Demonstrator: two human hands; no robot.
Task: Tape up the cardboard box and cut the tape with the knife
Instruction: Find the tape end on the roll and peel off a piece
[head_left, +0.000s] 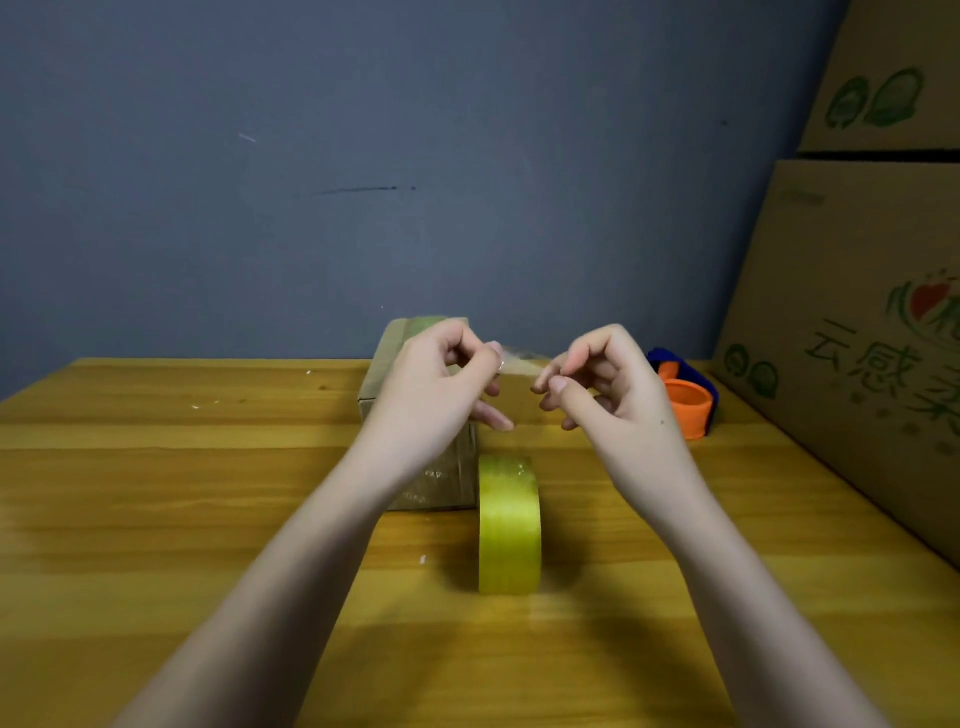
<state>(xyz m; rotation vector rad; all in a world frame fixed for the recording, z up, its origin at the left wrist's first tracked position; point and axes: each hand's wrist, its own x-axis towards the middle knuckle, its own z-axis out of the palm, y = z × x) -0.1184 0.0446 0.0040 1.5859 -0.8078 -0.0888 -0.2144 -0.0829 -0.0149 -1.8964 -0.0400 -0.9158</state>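
Note:
A small brown cardboard box (382, 374) stands at the middle of the wooden table (156, 493), mostly behind my hands. A yellow-green tape roll (509, 525) stands on edge in front of it. My left hand (436, 384) and my right hand (608, 395) hover over the box, each pinching one end of a short clear strip of tape (522, 364) stretched between them. No knife blade is plainly visible.
An orange and blue object (685, 400) sits at the back right of the table. Large printed cardboard cartons (857, 332) are stacked along the right side. A grey-blue wall (363, 182) rises behind the table. Small scraps lie on the left tabletop.

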